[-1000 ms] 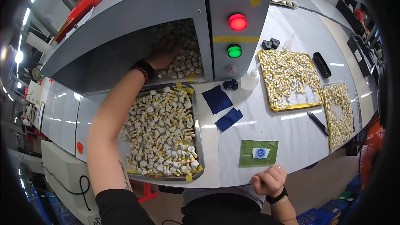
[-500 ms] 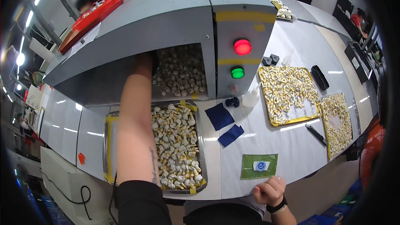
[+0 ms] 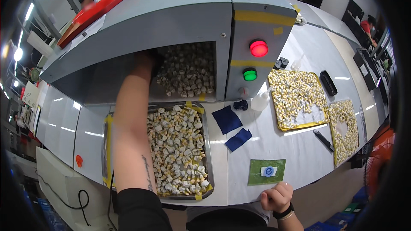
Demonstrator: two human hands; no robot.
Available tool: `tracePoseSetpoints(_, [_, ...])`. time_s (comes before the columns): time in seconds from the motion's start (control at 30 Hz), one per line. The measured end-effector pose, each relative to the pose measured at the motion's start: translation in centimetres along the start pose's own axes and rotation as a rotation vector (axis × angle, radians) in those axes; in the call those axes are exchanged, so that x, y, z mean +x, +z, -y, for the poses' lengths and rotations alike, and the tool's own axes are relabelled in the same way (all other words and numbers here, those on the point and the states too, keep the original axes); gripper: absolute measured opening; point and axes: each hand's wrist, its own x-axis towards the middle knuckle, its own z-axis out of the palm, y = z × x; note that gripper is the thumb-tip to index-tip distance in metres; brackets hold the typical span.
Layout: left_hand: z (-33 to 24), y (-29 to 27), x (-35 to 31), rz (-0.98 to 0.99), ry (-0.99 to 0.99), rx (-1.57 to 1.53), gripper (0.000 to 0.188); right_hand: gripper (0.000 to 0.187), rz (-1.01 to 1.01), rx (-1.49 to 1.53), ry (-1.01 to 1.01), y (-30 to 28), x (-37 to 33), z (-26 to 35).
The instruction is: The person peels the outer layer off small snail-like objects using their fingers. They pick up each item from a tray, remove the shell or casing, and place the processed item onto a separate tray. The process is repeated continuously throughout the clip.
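My left arm reaches over a metal tray (image 3: 209, 154) of small whitish-yellow pieces (image 3: 177, 145) and into the opening of a grey metal box (image 3: 141, 34). Deep in its shadow, my left hand (image 3: 150, 60) is beside a heap of similar pale pieces (image 3: 188, 72); its fingers are hidden. Something black shows next to that hand, too dark to name. My right hand (image 3: 277, 196), with a black band at the wrist, rests curled closed at the table's front edge, with nothing seen in it. Just beyond it lies a green mat (image 3: 279, 175) with a small white-and-blue piece.
Two dark blue cloths (image 3: 227, 119) and a white squeeze bottle (image 3: 260, 102) lie right of the tray. Farther right are a yellow-edged tray (image 3: 295, 126) of small pieces, another filled tray (image 3: 346, 132) and a black cutter (image 3: 324, 140). The box carries red (image 3: 259, 48) and green (image 3: 250, 75) lights.
My left forearm has shifted a little to the left, the hand still inside the box. The view has turned slightly. My right hand stays in place.
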Motion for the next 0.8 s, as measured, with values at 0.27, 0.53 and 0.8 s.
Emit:
tracePoseSetpoints(0.27, [2.5, -6.2, -3.4, 0.073, 0.138, 0.061, 0.042, 0.009, 0.012, 0.071, -0.025, -0.2, 0.0, -0.4])
tracePoseSetpoints(0.53, [-1.5, -6.1, -8.9, 0.816, -0.161, -0.435, 0.046, 0.009, -0.009, 0.086, -0.030, 0.0, 0.3, -0.3])
tracePoseSetpoints(0.8, [-6.1, -5.6, -9.4, 0.617, -0.259, -0.632, 0.047, 0.011, -0.026, 0.071, -0.016, 0.0, 0.2, -0.4])
